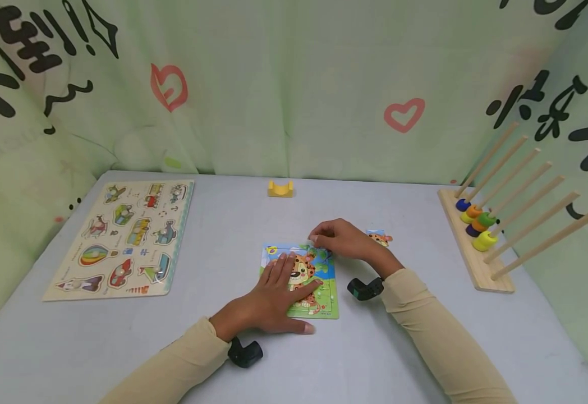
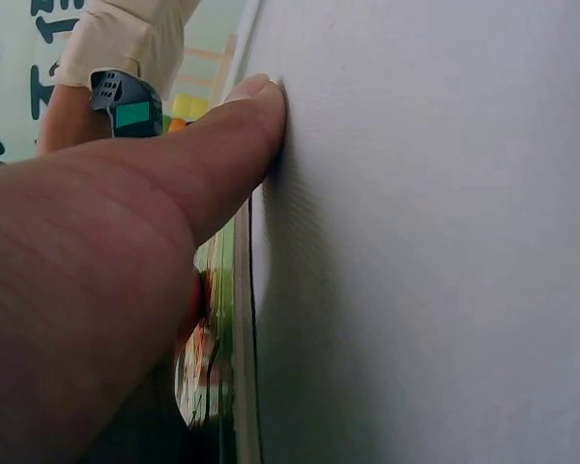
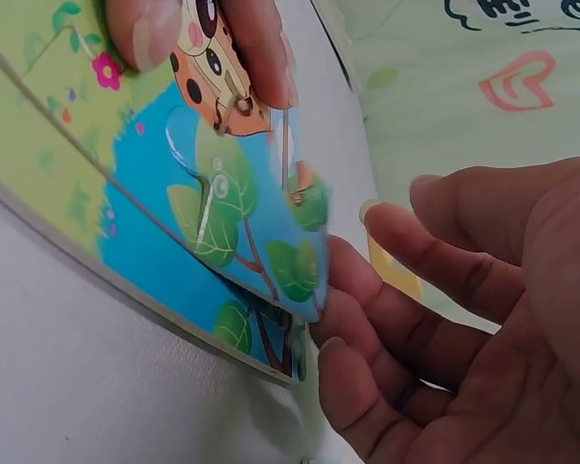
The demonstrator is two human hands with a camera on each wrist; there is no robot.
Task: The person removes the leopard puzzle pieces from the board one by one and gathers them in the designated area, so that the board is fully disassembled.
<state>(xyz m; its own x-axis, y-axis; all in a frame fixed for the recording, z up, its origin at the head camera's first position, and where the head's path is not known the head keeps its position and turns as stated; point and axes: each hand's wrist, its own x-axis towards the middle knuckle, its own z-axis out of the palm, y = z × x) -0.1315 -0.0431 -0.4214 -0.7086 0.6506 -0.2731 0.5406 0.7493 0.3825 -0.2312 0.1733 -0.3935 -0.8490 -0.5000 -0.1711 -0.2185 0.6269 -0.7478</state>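
A jigsaw puzzle board (image 1: 326,306) with a spotted cartoon animal lies on the table. My left hand (image 1: 274,294) rests across it, fingers spread and thumb beyond its near edge; the left thumb (image 2: 222,145) touches the tabletop. At the far right corner is my right hand (image 1: 347,241). In the right wrist view, a leafy blue puzzle piece (image 3: 256,217) tilts up from the board, its corner against the fingers of my right hand (image 3: 445,300). The thumb stands apart from that piece. Another puzzle piece (image 1: 377,237) lies right of the board, partly behind the right hand.
A wooden picture board (image 1: 127,258) with vehicle pictures lies on the left. At the back sits a small yellow block (image 1: 280,189). On the right stands a wooden peg rack (image 1: 498,279) with upright rods and several coloured beads (image 1: 485,241). Printed curtains hang behind the table.
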